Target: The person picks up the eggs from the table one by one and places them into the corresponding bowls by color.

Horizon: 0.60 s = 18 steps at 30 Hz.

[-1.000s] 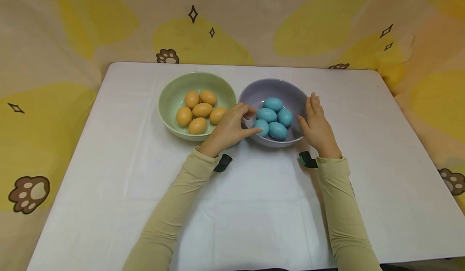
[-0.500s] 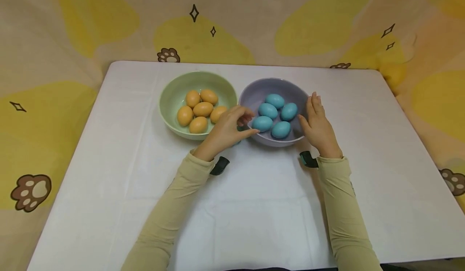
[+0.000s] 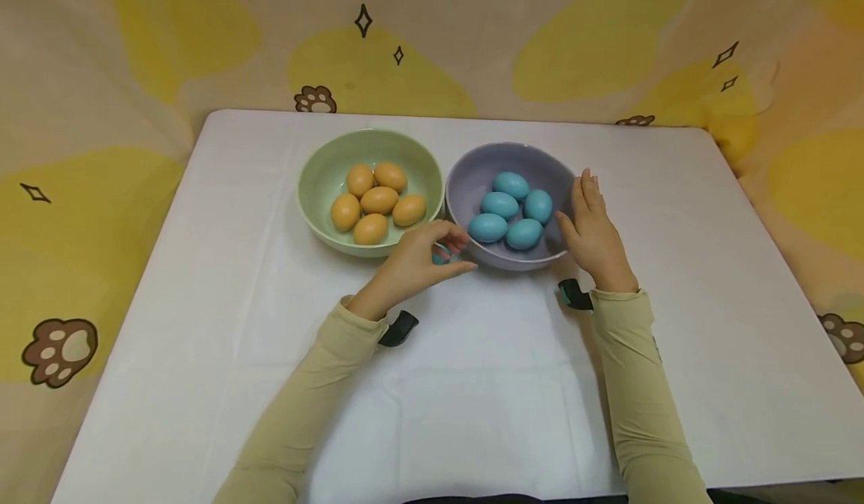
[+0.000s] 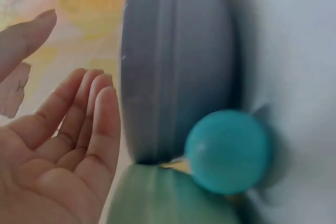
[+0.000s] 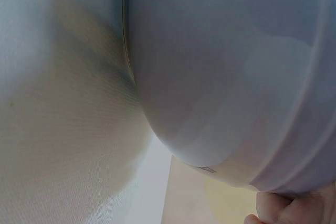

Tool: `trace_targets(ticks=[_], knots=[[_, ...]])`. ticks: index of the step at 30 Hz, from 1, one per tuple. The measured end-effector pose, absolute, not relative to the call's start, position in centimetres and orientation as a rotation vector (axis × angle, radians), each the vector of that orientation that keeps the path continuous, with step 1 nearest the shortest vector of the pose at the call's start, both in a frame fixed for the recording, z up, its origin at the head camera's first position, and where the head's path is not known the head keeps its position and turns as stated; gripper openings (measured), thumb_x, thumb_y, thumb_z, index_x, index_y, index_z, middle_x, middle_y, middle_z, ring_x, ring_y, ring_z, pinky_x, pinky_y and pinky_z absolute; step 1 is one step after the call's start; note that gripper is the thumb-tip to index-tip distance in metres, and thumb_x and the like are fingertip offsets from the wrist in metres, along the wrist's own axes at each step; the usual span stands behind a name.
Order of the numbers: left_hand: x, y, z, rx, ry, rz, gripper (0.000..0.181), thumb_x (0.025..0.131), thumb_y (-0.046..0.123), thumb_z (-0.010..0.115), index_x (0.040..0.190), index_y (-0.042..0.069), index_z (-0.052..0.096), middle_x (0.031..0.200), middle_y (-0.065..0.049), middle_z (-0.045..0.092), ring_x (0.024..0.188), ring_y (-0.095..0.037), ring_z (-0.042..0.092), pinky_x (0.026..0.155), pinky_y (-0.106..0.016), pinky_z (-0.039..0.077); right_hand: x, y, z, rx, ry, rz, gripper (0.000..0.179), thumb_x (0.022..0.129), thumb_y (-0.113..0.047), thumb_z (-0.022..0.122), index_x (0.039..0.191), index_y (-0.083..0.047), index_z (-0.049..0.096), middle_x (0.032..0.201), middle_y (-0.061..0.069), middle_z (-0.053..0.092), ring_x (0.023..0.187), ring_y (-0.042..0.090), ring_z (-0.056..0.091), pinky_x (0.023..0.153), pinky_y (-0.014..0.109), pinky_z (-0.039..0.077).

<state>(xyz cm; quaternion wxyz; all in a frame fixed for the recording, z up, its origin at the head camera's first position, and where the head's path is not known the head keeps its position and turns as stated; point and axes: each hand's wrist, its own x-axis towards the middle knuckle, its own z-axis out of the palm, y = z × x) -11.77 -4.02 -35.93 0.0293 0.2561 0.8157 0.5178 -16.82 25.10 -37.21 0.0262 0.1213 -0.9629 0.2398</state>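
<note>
In the head view my left hand (image 3: 413, 264) hovers at the front of the gap between two bowls, fingers loosely bent and palm empty. Below it a turquoise egg (image 3: 441, 254) lies on the table; the left wrist view has this egg (image 4: 228, 150) close by both bowls, apart from my fingers. Several blue eggs (image 3: 499, 205) lie inside the purple bowl (image 3: 466, 178). My right hand (image 3: 595, 243) rests with straight fingers against that bowl's right side. The right wrist view has mostly the bowl's outer wall (image 5: 220, 77), with part of the hand at the lower corner.
Left of the purple bowl stands a green bowl (image 3: 313, 181) with several orange eggs (image 3: 379, 200) in it. A white cloth (image 3: 486, 399) covers the table, and a patterned yellow fabric (image 3: 432, 39) hangs behind it.
My left hand has drawn back from the purple bowl's rim, toward me and slightly left. The blue eggs in that bowl have rolled and spread apart. The right hand stays at the bowl.
</note>
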Motion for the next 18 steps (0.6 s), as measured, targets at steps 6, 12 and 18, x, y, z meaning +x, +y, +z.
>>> trace_targets(ticks=[6, 12, 18], knots=[[-10.3, -4.8, -37.5, 0.628, 2.535, 1.555, 0.034, 0.079, 0.013, 0.078, 0.106, -0.003, 0.064, 0.099, -0.010, 0.064, 0.089, -0.020, 0.060, 0.078, -0.025, 0.050, -16.9, 25.1, -37.2, 0.387, -2.963, 0.749, 0.065, 0.101, -0.022, 0.038, 0.147, 0.012, 0.006, 0.156, 0.023, -0.005, 0.144, 0.033, -0.006, 0.114, 0.042, 0.001], [-9.3, -5.7, -39.5, 0.320, 2.664, 1.525, 0.031, 0.078, 0.011, 0.078, 0.101, -0.005, 0.065, 0.094, -0.013, 0.065, 0.085, -0.024, 0.063, 0.076, -0.030, 0.052, -16.9, 25.1, -37.2, 0.386, -2.964, 0.746, 0.065, 0.101, -0.022, 0.038, 0.146, 0.012, 0.007, 0.156, 0.025, -0.004, 0.144, 0.032, -0.007, 0.114, 0.042, 0.000], [-8.9, -6.2, -40.2, 0.121, 2.685, 1.516, 0.035, 0.079, 0.011, 0.077, 0.106, -0.008, 0.064, 0.097, -0.015, 0.066, 0.088, -0.026, 0.064, 0.079, -0.032, 0.052, -16.9, 25.2, -37.3, 0.386, -2.962, 0.753, 0.065, 0.101, -0.022, 0.038, 0.146, 0.012, 0.007, 0.156, 0.024, -0.004, 0.144, 0.031, -0.008, 0.114, 0.042, 0.000]])
